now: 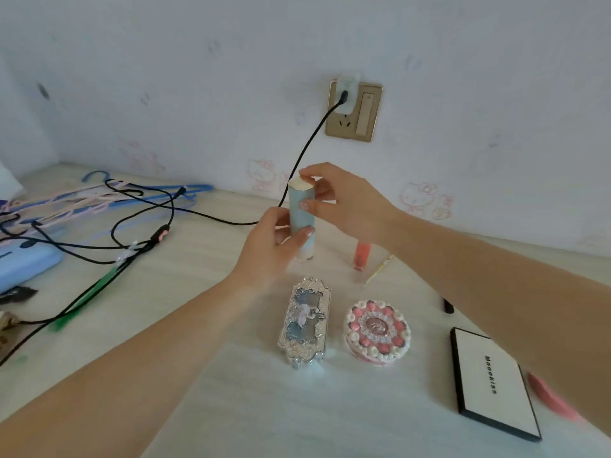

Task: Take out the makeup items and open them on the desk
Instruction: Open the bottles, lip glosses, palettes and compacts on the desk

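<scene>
Two hands hold one pale blue cylindrical lipstick tube (301, 213) upright above the table (231, 375), near its far edge by the wall. The left hand (269, 247) grips the lower body, fingers (305, 233) and thumb curled round it. The right hand (340, 201) pinches the upper section, thumb on the front and a fingertip on the cream top; its fingers are curled and closed on the cap portion. The tube appears still closed.

Recommended procedure for the step in hand: keep the lower grip fixed and draw the cap straight along the tube axis, without side load. If it resists, a slight twist is likely to free it. Keep the base end low so the contents stay upright.

Clearances: directly below lie an ornate silver rectangular compact (305, 322) and a round pink cake-shaped compact (377, 332), side by side but apart. A coral lip gloss tube (362, 254) and a thin yellow stick (380, 268) lie just right of the tube, and a white black-edged palette (492, 381) lies under the right forearm. A black charger cable (307, 147) runs close behind the tube. Open table surface lies in the foreground, the better place to set down the cap.
</scene>
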Tool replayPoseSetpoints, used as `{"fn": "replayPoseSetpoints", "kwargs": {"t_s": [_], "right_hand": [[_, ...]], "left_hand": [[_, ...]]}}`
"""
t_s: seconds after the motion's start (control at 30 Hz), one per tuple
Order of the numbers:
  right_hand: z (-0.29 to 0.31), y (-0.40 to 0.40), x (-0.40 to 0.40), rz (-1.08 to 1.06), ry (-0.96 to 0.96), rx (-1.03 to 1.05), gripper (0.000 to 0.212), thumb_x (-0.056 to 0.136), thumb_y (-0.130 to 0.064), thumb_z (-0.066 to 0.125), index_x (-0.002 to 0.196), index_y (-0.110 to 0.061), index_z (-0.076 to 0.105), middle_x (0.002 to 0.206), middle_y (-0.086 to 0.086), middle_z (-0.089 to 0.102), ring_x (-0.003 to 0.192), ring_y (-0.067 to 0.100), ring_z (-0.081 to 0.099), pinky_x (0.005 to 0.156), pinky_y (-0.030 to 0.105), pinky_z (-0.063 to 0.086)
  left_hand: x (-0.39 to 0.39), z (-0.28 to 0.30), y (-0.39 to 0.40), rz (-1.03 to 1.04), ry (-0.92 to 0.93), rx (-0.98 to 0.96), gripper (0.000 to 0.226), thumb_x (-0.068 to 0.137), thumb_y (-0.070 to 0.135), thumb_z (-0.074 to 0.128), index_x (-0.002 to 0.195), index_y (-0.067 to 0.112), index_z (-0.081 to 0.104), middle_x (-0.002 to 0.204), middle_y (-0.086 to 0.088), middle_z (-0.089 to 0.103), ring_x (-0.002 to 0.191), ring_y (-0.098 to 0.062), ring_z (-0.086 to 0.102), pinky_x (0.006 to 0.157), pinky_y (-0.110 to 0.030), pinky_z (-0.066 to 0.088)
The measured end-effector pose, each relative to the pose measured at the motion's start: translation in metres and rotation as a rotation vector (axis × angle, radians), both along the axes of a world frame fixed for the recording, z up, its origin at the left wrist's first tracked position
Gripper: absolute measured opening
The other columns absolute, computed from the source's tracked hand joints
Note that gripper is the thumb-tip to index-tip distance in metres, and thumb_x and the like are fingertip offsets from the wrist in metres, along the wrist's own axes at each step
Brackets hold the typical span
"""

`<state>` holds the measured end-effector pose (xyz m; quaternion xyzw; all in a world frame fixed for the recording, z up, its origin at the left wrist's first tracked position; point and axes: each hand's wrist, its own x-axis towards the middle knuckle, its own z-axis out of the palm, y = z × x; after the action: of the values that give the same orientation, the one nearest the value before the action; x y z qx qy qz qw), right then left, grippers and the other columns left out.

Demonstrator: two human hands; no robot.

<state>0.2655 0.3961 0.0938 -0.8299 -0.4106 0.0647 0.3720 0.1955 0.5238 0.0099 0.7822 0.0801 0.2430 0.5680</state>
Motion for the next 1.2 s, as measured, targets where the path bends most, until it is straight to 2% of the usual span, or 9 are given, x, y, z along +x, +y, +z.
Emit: {"fn": "replayPoseSetpoints", "kwargs": {"t_s": [0.1,0.23,0.4,0.57,0.67,0.73,0.83,1.03,1.2], "right_hand": [[0.011,-0.007,-0.042,-0.067,0.074,0.185,0.048,0.083,-0.023,0.069,0.126,-0.023,0.048,0.107,-0.008,0.059,0.096,0.009,0.063,0.086,0.023,0.051],[0.022,-0.024,-0.107,-0.18,0.135,0.311,0.052,0.081,-0.032,0.07,0.126,-0.023,0.046,0.103,-0.01,0.058,0.093,0.008,0.058,0.049,0.018,0.046],[0.024,-0.044,-0.162,-0.276,0.146,0.418,0.054,0.079,-0.034,0.073,0.124,-0.019,0.045,0.105,-0.007,0.06,0.087,0.01,0.059,0.053,0.016,0.039],[0.03,-0.053,-0.178,-0.256,0.104,0.399,0.047,0.08,-0.032,0.072,0.118,-0.018,0.049,0.099,-0.008,0.058,0.082,0.008,0.059,0.038,0.006,0.037],[0.031,-0.049,-0.175,-0.237,0.116,0.398,0.045,0.081,-0.03,0.072,0.117,-0.016,0.05,0.094,-0.008,0.057,0.077,0.004,0.058,0.048,0.006,0.042],[0.029,-0.043,-0.168,-0.246,0.148,0.408,0.044,0.08,-0.029,0.073,0.116,-0.016,0.051,0.095,-0.006,0.059,0.084,0.012,0.062,0.069,0.02,0.053],[0.026,-0.031,-0.148,-0.246,0.199,0.417,0.039,0.08,-0.028,0.073,0.112,-0.018,0.053,0.104,0.002,0.065,0.098,0.022,0.066,0.089,0.042,0.054],[0.027,0.0,-0.106,-0.189,0.149,0.497,0.032,0.087,-0.023,0.064,0.117,-0.016,0.056,0.098,0.002,0.067,0.089,0.013,0.064,0.087,0.031,0.052],[0.047,0.023,-0.063,-0.183,0.035,0.479,0.022,0.089,-0.022,0.06,0.112,-0.021,0.059,0.084,-0.008,0.06,0.08,0.011,0.054,0.083,0.033,0.049]], "left_hand": [[-0.033,0.021,-0.01,0.022,-0.094,0.023,0.023,0.085,0.019,0.067,0.1,0.015,0.051,0.089,0.016,0.062,0.072,0.006,0.064,0.06,-0.007,0.045],[-0.086,0.045,-0.032,0.06,-0.177,0.079,0.022,0.083,0.022,0.07,0.095,0.017,0.052,0.09,0.011,0.063,0.081,-0.008,0.064,0.058,-0.007,0.046],[-0.137,0.059,-0.059,0.056,-0.197,0.108,0.025,0.081,0.026,0.071,0.095,0.016,0.053,0.089,0.012,0.063,0.082,-0.007,0.063,0.058,-0.006,0.045],[-0.153,0.058,-0.068,0.045,-0.223,0.099,0.028,0.083,0.029,0.068,0.096,0.014,0.05,0.093,0.006,0.062,0.088,-0.017,0.064,0.066,-0.024,0.047],[-0.149,0.057,-0.066,0.034,-0.22,0.096,0.027,0.086,0.029,0.065,0.099,0.012,0.049,0.097,0.003,0.062,0.091,-0.019,0.064,0.068,-0.027,0.049],[-0.143,0.056,-0.062,0.033,-0.2,0.107,0.027,0.087,0.03,0.063,0.101,0.011,0.049,0.101,0.001,0.063,0.091,-0.017,0.063,0.072,-0.028,0.051],[-0.127,0.053,-0.051,0.023,-0.17,0.115,0.024,0.09,0.028,0.06,0.104,0.01,0.052,0.103,0.0,0.063,0.087,-0.013,0.062,0.065,-0.01,0.046],[-0.083,0.041,-0.02,0.031,-0.139,0.089,0.016,0.092,0.025,0.058,0.101,0.013,0.052,0.104,-0.004,0.063,0.087,-0.016,0.061,0.068,-0.02,0.047],[-0.049,0.015,0.01,0.172,-0.097,0.043,0.022,0.091,0.021,0.059,0.107,0.006,0.056,0.097,-0.002,0.058,0.072,-0.002,0.053,0.053,-0.004,0.041]]}}
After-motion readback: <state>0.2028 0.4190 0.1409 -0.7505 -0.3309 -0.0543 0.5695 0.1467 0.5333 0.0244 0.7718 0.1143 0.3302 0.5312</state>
